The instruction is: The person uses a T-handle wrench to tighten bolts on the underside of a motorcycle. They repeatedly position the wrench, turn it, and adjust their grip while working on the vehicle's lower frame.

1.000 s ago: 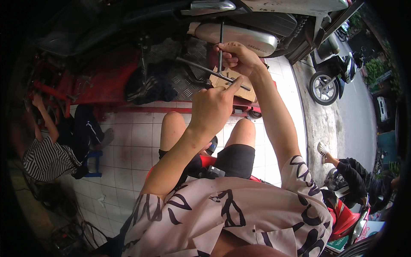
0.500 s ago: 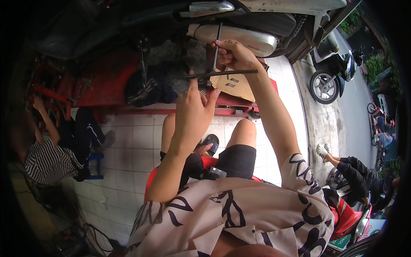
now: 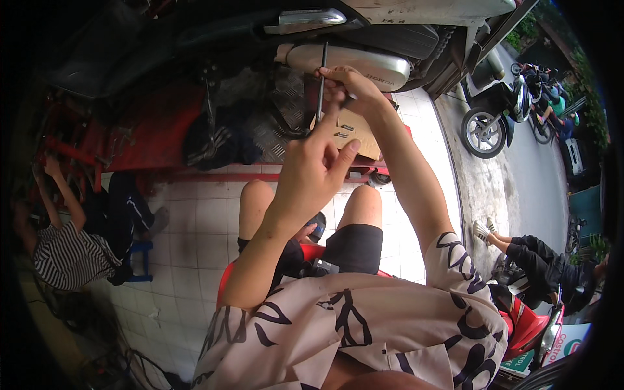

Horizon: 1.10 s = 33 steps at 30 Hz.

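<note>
A dark T-handle wrench (image 3: pixel 321 91) points away from me, its far end at the silver side cover (image 3: pixel 351 63) of a scooter; what that end touches is unclear. Fingers of my right hand (image 3: pixel 351 83) wrap its shaft. My left hand (image 3: pixel 316 166) is at the near end by the crossbar, index finger stretched out and thumb apart, not gripping it. Part of the crossbar is hidden behind that hand. Below my right hand, several small metal parts (image 3: pixel 342 134) lie on a piece of cardboard (image 3: pixel 367 138).
The scooter (image 3: pixel 227 39) stands across the top over a red platform (image 3: pixel 156 140) with a dark cloth bundle (image 3: pixel 224 140). At left a person in a striped shirt (image 3: pixel 75 257) works beside a blue stool (image 3: pixel 141 260). A parked motorbike (image 3: pixel 487 123) and a seated person (image 3: pixel 539 263) are at right.
The crossbar, stretched sideways before, has swung round and now shows mostly by my left fingers. My left hand has moved rightward. My right hand still holds the shaft.
</note>
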Each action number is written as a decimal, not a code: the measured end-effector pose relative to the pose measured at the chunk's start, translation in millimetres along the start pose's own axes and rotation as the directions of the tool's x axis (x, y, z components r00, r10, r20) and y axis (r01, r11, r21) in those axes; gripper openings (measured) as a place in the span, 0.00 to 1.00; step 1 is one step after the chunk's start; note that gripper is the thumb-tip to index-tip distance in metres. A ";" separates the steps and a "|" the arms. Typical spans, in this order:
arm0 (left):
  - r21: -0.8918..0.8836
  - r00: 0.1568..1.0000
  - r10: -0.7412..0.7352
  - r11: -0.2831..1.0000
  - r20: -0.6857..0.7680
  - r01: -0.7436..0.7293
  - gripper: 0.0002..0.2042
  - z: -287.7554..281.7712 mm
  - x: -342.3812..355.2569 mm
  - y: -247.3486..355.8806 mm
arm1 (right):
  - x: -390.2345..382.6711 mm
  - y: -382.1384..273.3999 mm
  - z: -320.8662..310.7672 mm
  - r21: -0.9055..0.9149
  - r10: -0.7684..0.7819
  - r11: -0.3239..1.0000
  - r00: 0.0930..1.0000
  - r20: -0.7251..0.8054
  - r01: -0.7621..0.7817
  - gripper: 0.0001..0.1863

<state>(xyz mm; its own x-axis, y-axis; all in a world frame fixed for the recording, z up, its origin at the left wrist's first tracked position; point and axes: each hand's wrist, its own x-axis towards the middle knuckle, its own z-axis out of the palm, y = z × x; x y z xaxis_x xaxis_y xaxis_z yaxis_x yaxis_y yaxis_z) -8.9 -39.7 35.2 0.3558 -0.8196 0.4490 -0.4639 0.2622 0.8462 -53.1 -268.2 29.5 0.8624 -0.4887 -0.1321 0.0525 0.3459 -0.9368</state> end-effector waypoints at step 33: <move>0.039 0.902 0.080 0.997 -0.424 -0.070 0.16 38.9 21.7 -6.8 | 9.4 -10.2 1.0 0.214 -0.068 0.974 0.997 -0.042 0.075 0.10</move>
<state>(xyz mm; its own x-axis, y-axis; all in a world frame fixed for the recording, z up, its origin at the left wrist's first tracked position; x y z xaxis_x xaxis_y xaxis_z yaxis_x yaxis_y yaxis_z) -29.6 -79.0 28.0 0.6278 -0.5022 0.5948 -0.5192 0.2992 0.8006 -45.0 -275.5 38.2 0.8352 -0.5439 -0.0815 0.2237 0.4714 -0.8531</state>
